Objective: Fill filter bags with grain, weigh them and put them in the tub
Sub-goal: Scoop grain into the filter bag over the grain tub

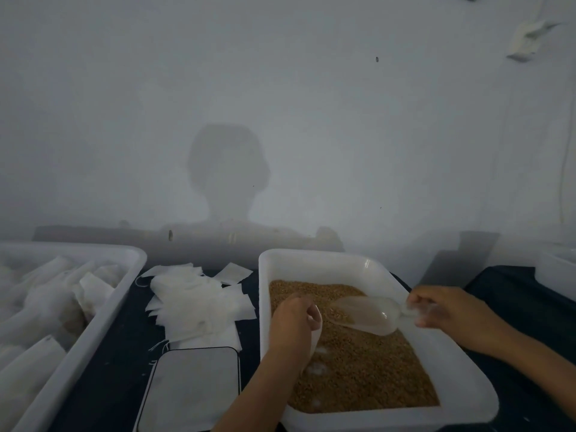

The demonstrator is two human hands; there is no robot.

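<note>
The grain tray (pixel 461 381) lies nearest, brown grain (pixel 367 369) heaped inside; over it the left hand (pixel 293 325) pinches a filter bag (pixel 316 325), while the right hand (pixel 448 313) grips a clear scoop (pixel 367 313) tipped toward it; if the bag's mouth sags, grain would likely spill past it; the scale (pixel 190 388) waits alongside

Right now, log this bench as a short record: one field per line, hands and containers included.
left hand: holds a white filter bag over the grain
right hand: grips the handle of a clear scoop
scoop: holds some grain, its mouth towards the bag
grain tray: white, partly full of brown grain
empty bags: loose white pile left of the grain tray
scale: near edge, platform bare
tub: far left, holds filled bags
</note>
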